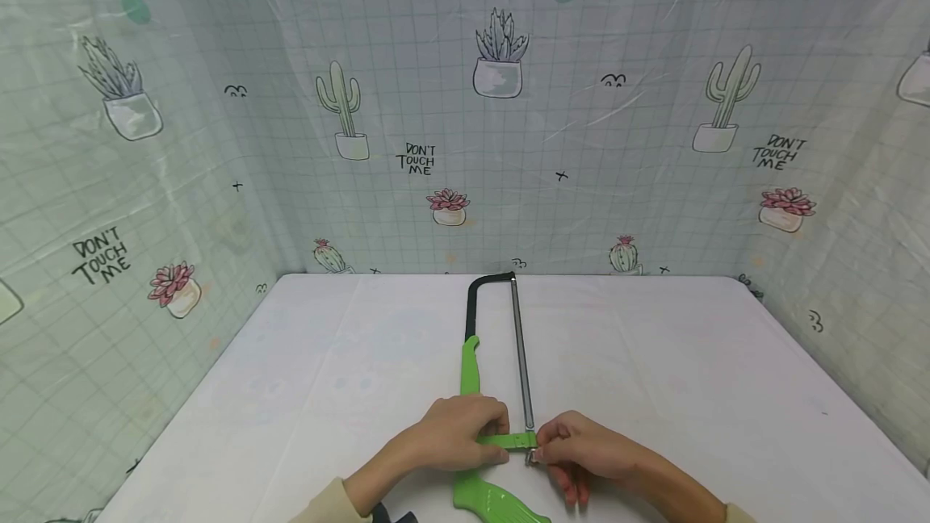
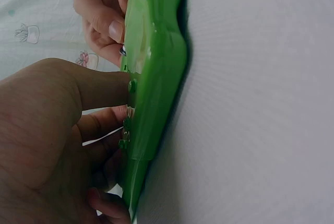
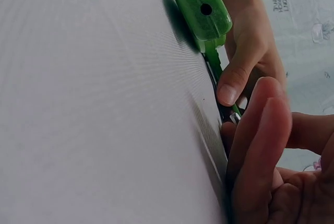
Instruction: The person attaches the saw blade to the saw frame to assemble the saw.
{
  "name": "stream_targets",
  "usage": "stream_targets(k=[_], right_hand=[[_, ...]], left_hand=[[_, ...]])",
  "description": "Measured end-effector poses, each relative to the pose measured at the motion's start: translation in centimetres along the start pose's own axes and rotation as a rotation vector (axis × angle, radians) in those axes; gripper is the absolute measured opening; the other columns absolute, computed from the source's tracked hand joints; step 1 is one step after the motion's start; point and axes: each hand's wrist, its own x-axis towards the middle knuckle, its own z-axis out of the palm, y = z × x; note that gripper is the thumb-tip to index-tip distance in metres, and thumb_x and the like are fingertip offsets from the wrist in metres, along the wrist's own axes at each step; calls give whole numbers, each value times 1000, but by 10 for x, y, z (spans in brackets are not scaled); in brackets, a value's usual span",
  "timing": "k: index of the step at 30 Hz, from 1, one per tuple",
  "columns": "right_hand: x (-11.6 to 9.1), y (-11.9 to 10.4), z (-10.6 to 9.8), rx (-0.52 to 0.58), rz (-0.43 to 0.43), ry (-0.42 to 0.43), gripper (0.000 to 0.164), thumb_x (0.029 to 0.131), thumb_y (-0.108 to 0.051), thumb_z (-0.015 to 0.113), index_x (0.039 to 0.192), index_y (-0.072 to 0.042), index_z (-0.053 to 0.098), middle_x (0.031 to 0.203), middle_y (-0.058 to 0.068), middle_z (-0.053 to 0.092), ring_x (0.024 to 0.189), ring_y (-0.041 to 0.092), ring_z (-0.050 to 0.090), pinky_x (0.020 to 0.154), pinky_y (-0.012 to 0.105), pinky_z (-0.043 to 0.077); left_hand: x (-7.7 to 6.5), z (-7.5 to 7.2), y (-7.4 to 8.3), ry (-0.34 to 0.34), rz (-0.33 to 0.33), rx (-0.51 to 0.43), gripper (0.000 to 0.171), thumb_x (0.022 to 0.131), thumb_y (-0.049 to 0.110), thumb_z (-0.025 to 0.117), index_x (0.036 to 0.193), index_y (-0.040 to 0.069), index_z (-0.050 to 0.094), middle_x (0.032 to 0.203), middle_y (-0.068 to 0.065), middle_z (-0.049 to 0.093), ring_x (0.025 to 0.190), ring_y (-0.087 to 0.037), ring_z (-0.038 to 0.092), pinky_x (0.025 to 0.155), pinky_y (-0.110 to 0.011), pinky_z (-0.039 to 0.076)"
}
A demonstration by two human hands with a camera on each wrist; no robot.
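Note:
A hacksaw (image 1: 470, 370) with a green handle and black front frame lies flat on the white table, its blade (image 1: 521, 353) pointing away from me. My left hand (image 1: 458, 433) grips the green frame near the handle, thumb and fingers at the crosspiece that meets the blade's near end. With thumb and fingertips, my right hand (image 1: 592, 452) pinches the small metal wing nut (image 1: 531, 457) at that end. The right wrist view shows the round-holed butt of the green handle (image 3: 203, 12) and the wing nut's metal (image 3: 235, 117) by the fingertips.
A dark object (image 1: 395, 515) shows partly at the front edge, beside the left sleeve. The white table (image 1: 690, 361) is enclosed at the back and sides by a cactus-printed sheet (image 1: 567, 127).

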Motion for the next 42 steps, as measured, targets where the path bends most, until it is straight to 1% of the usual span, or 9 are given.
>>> stream_targets(k=[7, 13, 16, 19, 22, 27, 36, 39, 42], right_hand=[[2, 1, 2, -35, 29, 50, 14, 95, -12, 56, 92, 0, 63, 62, 0, 62, 43, 4, 57, 43, 23, 50], [2, 1, 0, -36, 5, 18, 15, 95, -10, 54, 95, 2, 63, 63, 1, 63, 44, 3, 59, 44, 22, 50], [2, 1, -1, -35, -11, 3, 17, 95, -9, 53, 94, 6, 62, 63, -2, 63, 45, 2, 59, 45, 22, 50], [1, 0, -1, -40, -23, -3, 25, 95, -9, 53, 94, 15, 57, 61, -4, 61, 46, 2, 59, 45, 22, 50], [0, 0, -1, -48, -36, -5, 32, 94, -8, 53, 97, 24, 52, 59, -5, 59, 46, 2, 58, 46, 21, 50], [-1, -1, 0, -48, -45, -2, 35, 94, -6, 53, 99, 28, 49, 58, -6, 57, 46, 2, 57, 47, 21, 49], [0, 1, 1, -45, -29, 39, 27, 92, -5, 53, 94, 22, 51, 58, -5, 52, 45, 3, 55, 46, 23, 49], [1, 0, 1, -41, -25, 43, 22, 92, -5, 52, 91, 17, 53, 59, -5, 51, 45, 3, 54, 46, 23, 48], [0, -1, 2, -36, -23, 50, 12, 92, -5, 53, 89, 6, 57, 59, -5, 50, 45, 3, 53, 46, 22, 47]], left_hand=[[0, 0, -1, -2, -4, -7, 16, 87, 42, 76, 93, 33, 64, 84, 21, 54, 78, 1, 50, 68, -23, 40], [-1, 0, -1, -2, 3, -8, 16, 87, 42, 76, 94, 33, 64, 84, 21, 54, 79, 2, 50, 68, -23, 40], [-1, 0, -1, 0, 4, -6, 16, 87, 42, 76, 94, 33, 64, 84, 21, 54, 79, 2, 50, 68, -23, 40], [-1, 0, -1, 2, 6, -5, 16, 87, 43, 76, 93, 33, 64, 84, 21, 53, 79, 2, 50, 68, -23, 40], [-1, 1, -1, 5, 11, -4, 16, 87, 42, 76, 93, 34, 64, 84, 21, 53, 79, 2, 50, 68, -23, 40], [0, 1, 0, 6, 11, -3, 16, 87, 42, 76, 92, 34, 64, 84, 21, 53, 79, 2, 50, 68, -24, 40], [0, 0, 1, 10, 9, -3, 16, 86, 42, 76, 92, 34, 64, 84, 22, 54, 79, 2, 50, 68, -24, 40], [0, 0, 1, 12, 8, -1, 16, 86, 42, 77, 92, 34, 64, 84, 21, 53, 79, 2, 50, 68, -24, 40], [0, 0, 1, 12, 6, 1, 16, 86, 42, 77, 92, 34, 64, 84, 21, 53, 79, 2, 50, 68, -24, 40]])
